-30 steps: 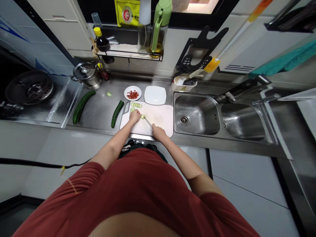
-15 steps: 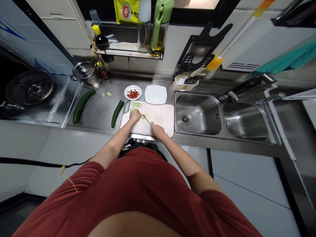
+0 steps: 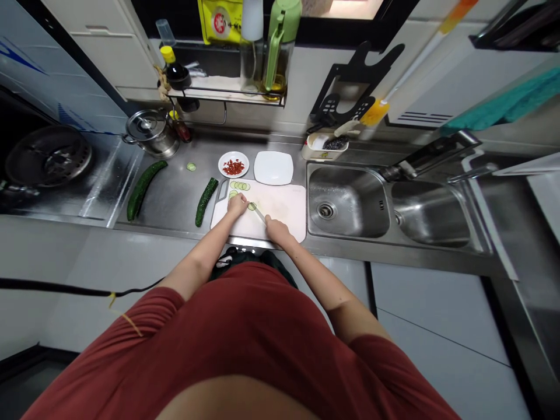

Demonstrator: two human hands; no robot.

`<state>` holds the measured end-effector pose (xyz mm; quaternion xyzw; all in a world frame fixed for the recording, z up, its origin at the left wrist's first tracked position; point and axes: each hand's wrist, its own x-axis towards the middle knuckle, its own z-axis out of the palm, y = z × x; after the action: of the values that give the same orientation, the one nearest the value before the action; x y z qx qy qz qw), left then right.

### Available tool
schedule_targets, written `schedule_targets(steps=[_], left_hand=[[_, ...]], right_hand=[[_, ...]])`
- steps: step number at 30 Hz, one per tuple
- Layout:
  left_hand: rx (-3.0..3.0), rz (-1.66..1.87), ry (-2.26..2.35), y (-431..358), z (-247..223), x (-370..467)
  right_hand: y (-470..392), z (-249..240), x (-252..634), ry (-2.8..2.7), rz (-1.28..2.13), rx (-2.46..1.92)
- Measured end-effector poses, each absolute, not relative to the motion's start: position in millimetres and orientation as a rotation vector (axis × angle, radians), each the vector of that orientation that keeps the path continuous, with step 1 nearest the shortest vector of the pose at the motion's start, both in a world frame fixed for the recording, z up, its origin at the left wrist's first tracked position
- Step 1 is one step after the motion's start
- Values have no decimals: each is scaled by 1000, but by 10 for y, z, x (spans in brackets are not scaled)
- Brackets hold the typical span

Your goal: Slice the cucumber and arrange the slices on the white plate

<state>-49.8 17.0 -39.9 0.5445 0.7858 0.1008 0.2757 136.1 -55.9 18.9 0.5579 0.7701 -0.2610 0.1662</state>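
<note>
My right hand (image 3: 277,229) is wrapped round the handle of a knife (image 3: 259,215) over the white cutting board (image 3: 284,204). The blade points up and left to a cucumber slice (image 3: 252,206) on the board. Just left of that slice is my left hand (image 3: 237,205), its fingers drawn together; what they hold, if anything, is too small to make out. Several cucumber slices (image 3: 240,185) lie in a row near the board's upper left. A cut cucumber (image 3: 206,202) rests left of the board, and a longer whole cucumber (image 3: 143,189) lies farther left.
Behind the board are a plate of red pieces (image 3: 233,165) and a white square plate (image 3: 273,168). A steel pot (image 3: 153,134) stands at the back left. The sink (image 3: 350,201) is on the right. A cucumber end (image 3: 191,167) sits on the counter.
The whole view has shifted slightly to the left. Both hands, the knife and the slice keep nearly the same places on the board.
</note>
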Motion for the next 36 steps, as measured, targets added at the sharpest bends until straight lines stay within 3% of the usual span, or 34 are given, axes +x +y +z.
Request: schedule_targets(steps=[36], left_hand=[[1441,300,2111,136,-340,-480]], right_hand=[[-566,131,1385,2216,-726,1577]])
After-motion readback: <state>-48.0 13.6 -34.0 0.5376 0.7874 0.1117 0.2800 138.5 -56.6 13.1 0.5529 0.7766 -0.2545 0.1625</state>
